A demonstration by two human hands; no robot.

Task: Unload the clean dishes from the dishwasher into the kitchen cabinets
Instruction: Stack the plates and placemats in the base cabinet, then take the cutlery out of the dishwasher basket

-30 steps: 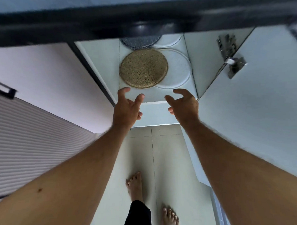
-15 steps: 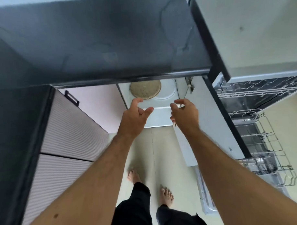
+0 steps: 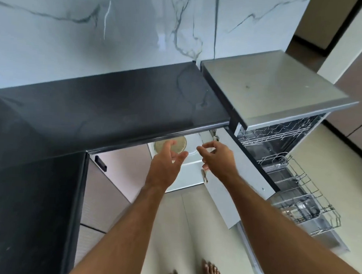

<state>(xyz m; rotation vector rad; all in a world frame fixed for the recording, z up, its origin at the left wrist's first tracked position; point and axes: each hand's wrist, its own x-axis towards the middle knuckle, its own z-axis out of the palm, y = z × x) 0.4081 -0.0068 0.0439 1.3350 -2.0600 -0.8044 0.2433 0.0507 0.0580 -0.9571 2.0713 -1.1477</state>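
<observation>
White cabinet shelf [image 3: 192, 165] under the dark stone counter [image 3: 115, 106], round speckled tan plate [image 3: 181, 144] lying flat on it, far left

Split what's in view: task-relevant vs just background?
Task-relevant:
- left hand, empty, fingers loose
- right hand, empty
- speckled plate on the cabinet shelf
- open cabinet door
- dishwasher, open
- pulled-out lower rack

Background:
- black countertop
- marble backsplash
- tiled floor
</observation>
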